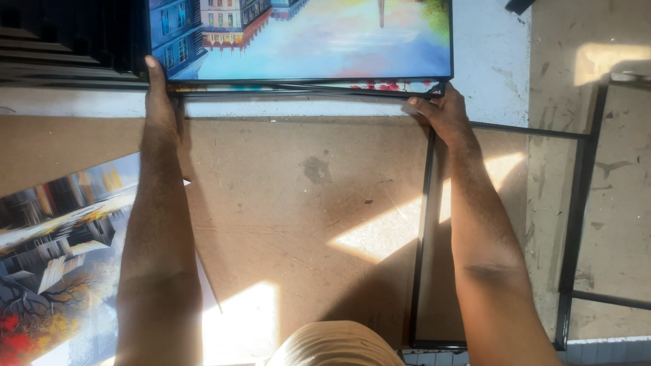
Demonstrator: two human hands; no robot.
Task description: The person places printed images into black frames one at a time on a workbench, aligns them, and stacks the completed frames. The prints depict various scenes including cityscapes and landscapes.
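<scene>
Head view: left hand [161, 112] and right hand [444, 115], fingers [422, 106] closed on framed painting [305, 41], lower edge lifted off brown board [298, 210], far edge not seen.

black-framed canal painting [305, 41], flat, seemingly stacked

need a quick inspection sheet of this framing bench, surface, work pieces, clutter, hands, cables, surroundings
surface: brown board, scuffed, sunlit patches
job's things: framed canal painting in a black frame, lying on top of other frames
clutter: unframed street painting at left; empty black frame at right
hands: left hand at the painting's lower left corner; right hand at its lower right corner; whether either grip is closed is not clear
cables: nothing seen
surroundings: stained concrete floor, metal frame rails at right
</scene>
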